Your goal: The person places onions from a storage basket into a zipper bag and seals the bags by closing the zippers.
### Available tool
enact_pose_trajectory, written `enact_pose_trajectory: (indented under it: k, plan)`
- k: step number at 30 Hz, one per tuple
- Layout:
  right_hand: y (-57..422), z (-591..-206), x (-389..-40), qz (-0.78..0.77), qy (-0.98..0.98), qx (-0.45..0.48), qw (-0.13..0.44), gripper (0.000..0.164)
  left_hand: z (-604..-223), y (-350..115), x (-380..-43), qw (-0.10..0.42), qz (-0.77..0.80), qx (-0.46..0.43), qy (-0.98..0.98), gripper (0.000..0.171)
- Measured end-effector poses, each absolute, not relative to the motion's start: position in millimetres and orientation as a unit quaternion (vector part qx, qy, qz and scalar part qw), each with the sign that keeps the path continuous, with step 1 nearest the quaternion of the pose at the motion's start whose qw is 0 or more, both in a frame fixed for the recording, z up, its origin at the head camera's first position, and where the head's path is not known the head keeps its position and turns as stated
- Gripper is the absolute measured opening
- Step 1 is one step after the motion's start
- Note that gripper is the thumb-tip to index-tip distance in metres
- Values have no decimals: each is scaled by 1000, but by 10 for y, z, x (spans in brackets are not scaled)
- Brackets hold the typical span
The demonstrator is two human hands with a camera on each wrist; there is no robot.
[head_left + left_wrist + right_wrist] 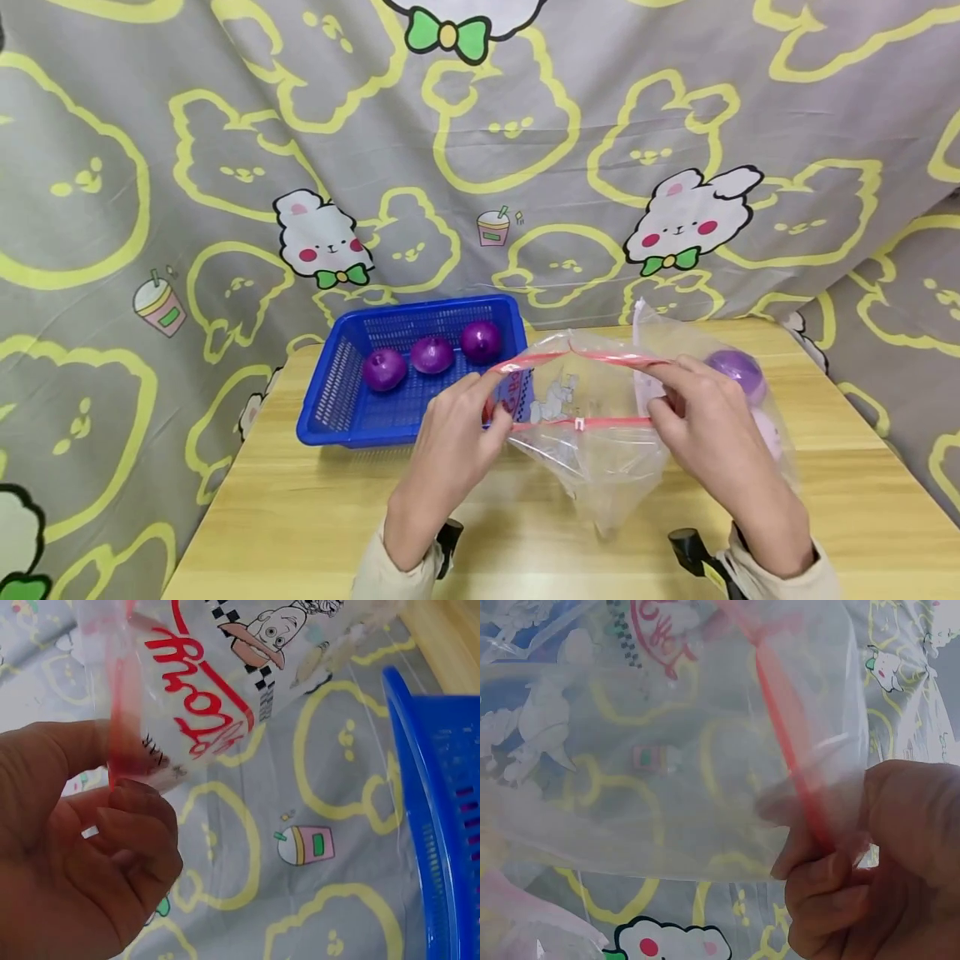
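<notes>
A clear zip bag (600,458) with red zip strips and a printed cartoon hangs between my hands above the table, its mouth spread wide. My left hand (459,429) pinches one end of the mouth, and my right hand (712,425) grips the other end. In the left wrist view, red lettering on the bag (195,694) shows beside the thumb and curled fingers. The right wrist view has the red strip (787,735) running down into the fingers. I see nothing inside the bag.
A blue plastic basket (352,437) stands at the left, holding purple onions (385,369). Behind my right hand lies another clear bag (667,329) with round purple things (738,372) in it. A patterned cloth (525,150) hangs behind the wooden table (285,517).
</notes>
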State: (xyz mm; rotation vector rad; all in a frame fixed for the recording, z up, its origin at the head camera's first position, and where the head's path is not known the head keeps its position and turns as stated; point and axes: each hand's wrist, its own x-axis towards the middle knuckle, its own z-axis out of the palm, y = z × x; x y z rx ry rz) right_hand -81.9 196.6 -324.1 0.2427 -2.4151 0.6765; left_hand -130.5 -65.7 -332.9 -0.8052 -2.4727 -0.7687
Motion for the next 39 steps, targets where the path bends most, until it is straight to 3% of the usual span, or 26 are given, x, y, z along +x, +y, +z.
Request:
enact_pose_trajectory:
  k: [5, 10, 12, 15, 18, 24, 32, 39]
  plan:
    - [2019, -3227, -817, 254, -917, 90, 295, 29, -3353, -646, -1347, 174, -269, -268, -909, 35]
    - [2018, -3202, -823, 278, -905, 169, 273, 28, -3411, -664, -1401, 138, -266, -265, -916, 37]
    - [2002, -3190, -792, 307, -902, 185, 242, 39, -3429, -671, -1420, 131, -266, -272, -916, 37]
    - [1976, -3168, -745, 327, -910, 179, 178, 69, -3446, -682, -1438, 125, -266, -285, -912, 36]
    - [1964, -3160, -735, 312, -923, 170, 146, 80, -3453, -686, -1442, 121, -264, -295, -910, 36]
    - [1989, -3183, -756, 279, -924, 207, 158, 71, -3445, -695, -1453, 107, -273, -317, -902, 33]
    - [1974, -3190, -753, 272, -921, 232, 154, 66, -3379, -822, -1518, 106, -403, -341, -843, 9]
    - [1951, -3196, -744, 293, -914, 241, 142, 59, -3452, -979, -1733, 140, -427, -306, -839, 16]
